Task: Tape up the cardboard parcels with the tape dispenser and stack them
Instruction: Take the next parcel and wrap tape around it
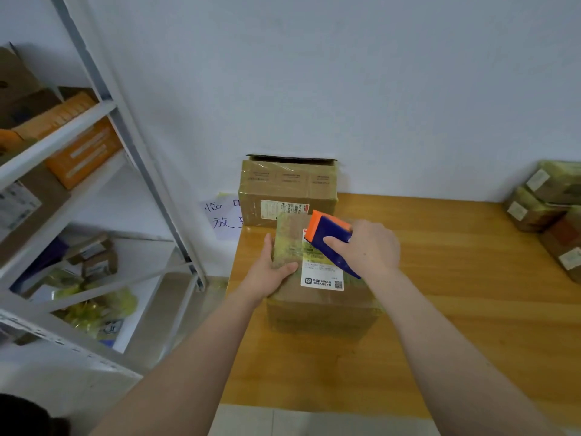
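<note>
While the left hand (271,272) grips a parcel's (317,297) left edge, the right hand (367,247) clasps a dispenser (330,237) on top. Both rest on a worktop (456,309).

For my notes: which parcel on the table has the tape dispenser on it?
The nearest parcel: left hand grips it, right hand holds the tape dispenser on its top. The rest are untouched.
</note>
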